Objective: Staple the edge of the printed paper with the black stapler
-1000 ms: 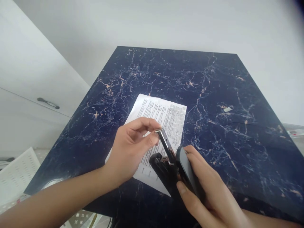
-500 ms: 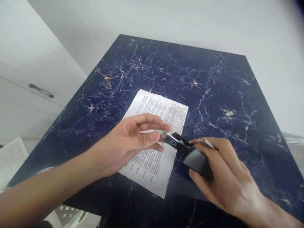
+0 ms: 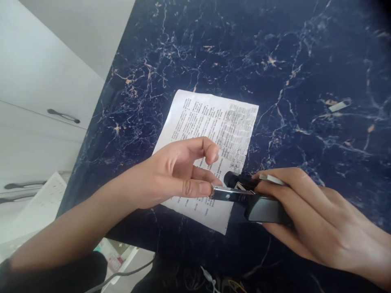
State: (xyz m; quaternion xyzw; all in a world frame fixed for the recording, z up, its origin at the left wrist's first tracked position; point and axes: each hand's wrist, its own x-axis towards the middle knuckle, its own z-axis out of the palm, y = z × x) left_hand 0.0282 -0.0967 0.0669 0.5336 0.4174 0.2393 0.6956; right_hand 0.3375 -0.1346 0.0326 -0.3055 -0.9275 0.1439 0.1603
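My right hand (image 3: 311, 219) is wrapped round a black stapler (image 3: 259, 203) and holds it sideways, low over the near part of the dark marble table (image 3: 275, 61). The stapler's metal staple track (image 3: 227, 194) sticks out to the left. My left hand (image 3: 180, 173) pinches the tip of that track between thumb and fingers. A printed sheet of paper (image 3: 210, 134) lies flat on the table under and behind both hands.
A small white scrap (image 3: 339, 106) lies on the table at the far right. White cabinet fronts with dark handles (image 3: 63, 116) stand to the left. A cable (image 3: 134, 268) and clutter show below the table's near edge.
The stapler has dropped from a raised, opened-up tilt to lying nearly level. My left hand stayed on the track's tip. The camera has tipped down and closer to the table.
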